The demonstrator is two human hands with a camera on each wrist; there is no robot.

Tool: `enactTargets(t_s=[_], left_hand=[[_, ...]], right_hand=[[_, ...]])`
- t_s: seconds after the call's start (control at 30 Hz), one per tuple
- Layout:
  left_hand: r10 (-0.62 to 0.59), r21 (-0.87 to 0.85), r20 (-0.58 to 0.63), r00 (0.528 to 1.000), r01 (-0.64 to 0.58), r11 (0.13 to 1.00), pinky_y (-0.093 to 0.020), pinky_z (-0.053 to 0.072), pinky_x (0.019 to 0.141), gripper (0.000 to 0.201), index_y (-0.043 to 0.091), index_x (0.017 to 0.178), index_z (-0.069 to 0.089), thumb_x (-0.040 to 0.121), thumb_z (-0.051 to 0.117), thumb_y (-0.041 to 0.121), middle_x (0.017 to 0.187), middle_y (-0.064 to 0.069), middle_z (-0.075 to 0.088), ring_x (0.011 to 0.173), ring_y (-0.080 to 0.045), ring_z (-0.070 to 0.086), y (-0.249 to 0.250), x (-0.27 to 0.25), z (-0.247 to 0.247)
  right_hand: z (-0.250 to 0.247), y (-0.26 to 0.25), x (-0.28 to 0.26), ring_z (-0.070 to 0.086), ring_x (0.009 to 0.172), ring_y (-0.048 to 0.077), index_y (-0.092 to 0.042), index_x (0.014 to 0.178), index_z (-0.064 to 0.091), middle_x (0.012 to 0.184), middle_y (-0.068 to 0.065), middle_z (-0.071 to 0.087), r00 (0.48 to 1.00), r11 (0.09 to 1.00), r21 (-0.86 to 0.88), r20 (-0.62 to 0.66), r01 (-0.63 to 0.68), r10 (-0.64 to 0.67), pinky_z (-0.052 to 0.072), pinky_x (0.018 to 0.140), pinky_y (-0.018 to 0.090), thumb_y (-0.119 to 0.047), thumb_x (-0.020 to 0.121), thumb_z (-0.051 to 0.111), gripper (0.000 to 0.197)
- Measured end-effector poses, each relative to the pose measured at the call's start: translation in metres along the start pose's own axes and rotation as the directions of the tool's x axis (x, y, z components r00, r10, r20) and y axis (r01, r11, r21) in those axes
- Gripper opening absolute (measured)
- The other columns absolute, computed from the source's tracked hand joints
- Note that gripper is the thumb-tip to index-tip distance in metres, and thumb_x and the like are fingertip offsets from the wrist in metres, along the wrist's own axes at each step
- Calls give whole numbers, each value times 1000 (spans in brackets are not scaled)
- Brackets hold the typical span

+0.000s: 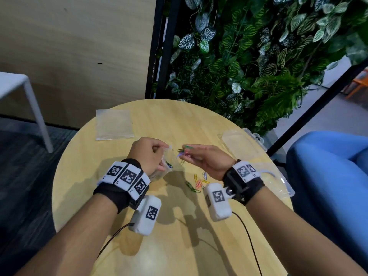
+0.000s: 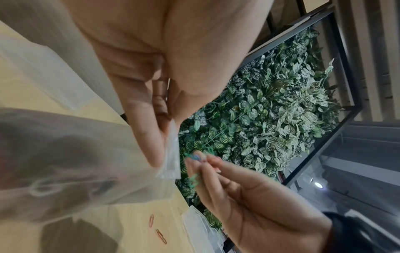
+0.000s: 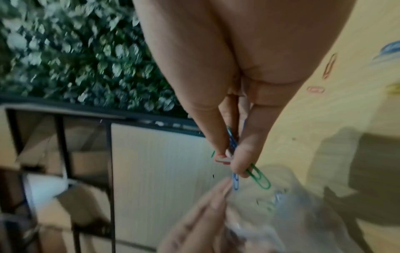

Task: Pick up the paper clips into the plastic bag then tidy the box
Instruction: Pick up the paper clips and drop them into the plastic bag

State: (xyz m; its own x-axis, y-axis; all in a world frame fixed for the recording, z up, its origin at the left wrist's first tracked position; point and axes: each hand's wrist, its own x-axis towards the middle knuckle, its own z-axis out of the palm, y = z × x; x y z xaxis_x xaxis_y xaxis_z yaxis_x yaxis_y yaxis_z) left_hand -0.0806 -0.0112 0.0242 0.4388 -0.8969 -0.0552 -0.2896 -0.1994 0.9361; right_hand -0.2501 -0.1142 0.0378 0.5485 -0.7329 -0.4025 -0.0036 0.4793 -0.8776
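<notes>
My left hand (image 1: 151, 154) pinches the rim of a clear plastic bag (image 1: 166, 166) and holds it above the round wooden table (image 1: 123, 196); a few clips show inside the bag (image 2: 65, 162). Just to its right, my right hand (image 1: 201, 158) pinches a small bunch of coloured paper clips (image 1: 184, 151) close to the bag's mouth. In the right wrist view green and blue paper clips (image 3: 257, 178) stick out below my fingertips (image 3: 240, 164), right over the bag (image 3: 281, 214). Several loose paper clips (image 1: 197, 182) lie on the table below my hands. The clear plastic box (image 1: 244, 144) stands open at the right.
A second flat plastic bag (image 1: 113, 124) lies at the table's far left. The box's open lid (image 1: 278, 180) reaches the table's right edge. A plant wall (image 1: 258, 56) stands behind the table, a blue seat (image 1: 328, 176) to the right. Sensor cables (image 1: 249, 236) trail across the near tabletop.
</notes>
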Motion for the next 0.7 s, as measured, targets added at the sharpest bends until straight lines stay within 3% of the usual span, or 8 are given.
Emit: enactTargets(t_s=[0.13, 0.3, 0.37, 0.47, 0.5, 0.6, 0.63, 0.7], left_hand=[[-13, -22, 7, 1000, 13, 1000, -24, 59, 52, 20, 12, 101, 73, 97, 53, 11, 95, -7, 70, 58, -23, 73, 0, -1, 3], [-26, -47, 11, 1000, 26, 999, -36, 62, 66, 20, 10, 104, 72, 97, 54, 11, 96, -6, 72, 59, -24, 74, 0, 0, 4], [-32, -61, 14, 999, 33, 998, -36, 63, 67, 20, 10, 105, 72, 97, 54, 11, 95, -6, 72, 59, -24, 74, 0, 0, 3], [-22, -53, -16, 1000, 21, 998, -26, 61, 59, 19, 11, 104, 73, 97, 55, 12, 87, 0, 69, 57, -21, 73, 1, 0, 1], [-19, -60, -31, 999, 17, 998, -22, 58, 54, 20, 11, 104, 73, 97, 55, 12, 84, 2, 67, 57, -21, 72, 2, -1, -1], [-16, -84, -59, 998, 11, 996, -11, 49, 44, 21, 11, 104, 72, 98, 53, 10, 85, 3, 66, 58, -18, 72, -1, 1, -9], [-13, -89, -71, 997, 7, 996, -10, 48, 45, 21, 10, 103, 72, 98, 52, 9, 87, 1, 66, 57, -15, 71, -2, 2, -13], [7, -77, -102, 995, -15, 997, -5, 46, 46, 20, 10, 100, 72, 98, 52, 7, 87, -1, 66, 51, -4, 66, -3, 3, -21]], right_hand=[[32, 10, 2, 67, 80, 21, 14, 113, 60, 98, 22, 66, 999, 959, -282, 22, -18, 25, 58, 76, 20, 10, 92, 50, 24], [41, 19, 8, 67, 69, 16, 11, 110, 64, 90, 17, 67, 993, 884, -457, -25, 93, -118, 59, 71, 22, 15, 85, 57, 27], [41, 18, 8, 65, 65, 12, -1, 101, 74, 83, 13, 72, 974, 698, -696, 10, 170, -227, 58, 70, 24, 1, 83, 66, 19], [44, 8, 6, 52, 55, 5, -18, 95, 77, 70, -2, 69, 954, 254, -928, 224, 272, -201, 46, 57, 17, -12, 88, 60, 20], [45, 1, 5, 57, 58, 4, -18, 99, 76, 73, -5, 69, 951, 244, -925, 253, 292, -180, 48, 60, 14, -9, 90, 56, 24], [34, -20, 11, 71, 85, 20, -3, 102, 72, 99, 10, 72, 970, 644, -727, 151, 239, -190, 60, 74, 29, 6, 93, 42, 33], [24, -24, 20, 71, 89, 24, 0, 102, 71, 103, 13, 70, 973, 683, -698, 90, 213, -211, 61, 74, 32, 7, 94, 39, 34], [-1, -24, 42, 68, 98, 26, -9, 109, 71, 111, 10, 69, 956, 415, -898, 19, 145, -294, 58, 78, 32, 1, 95, 37, 38]])
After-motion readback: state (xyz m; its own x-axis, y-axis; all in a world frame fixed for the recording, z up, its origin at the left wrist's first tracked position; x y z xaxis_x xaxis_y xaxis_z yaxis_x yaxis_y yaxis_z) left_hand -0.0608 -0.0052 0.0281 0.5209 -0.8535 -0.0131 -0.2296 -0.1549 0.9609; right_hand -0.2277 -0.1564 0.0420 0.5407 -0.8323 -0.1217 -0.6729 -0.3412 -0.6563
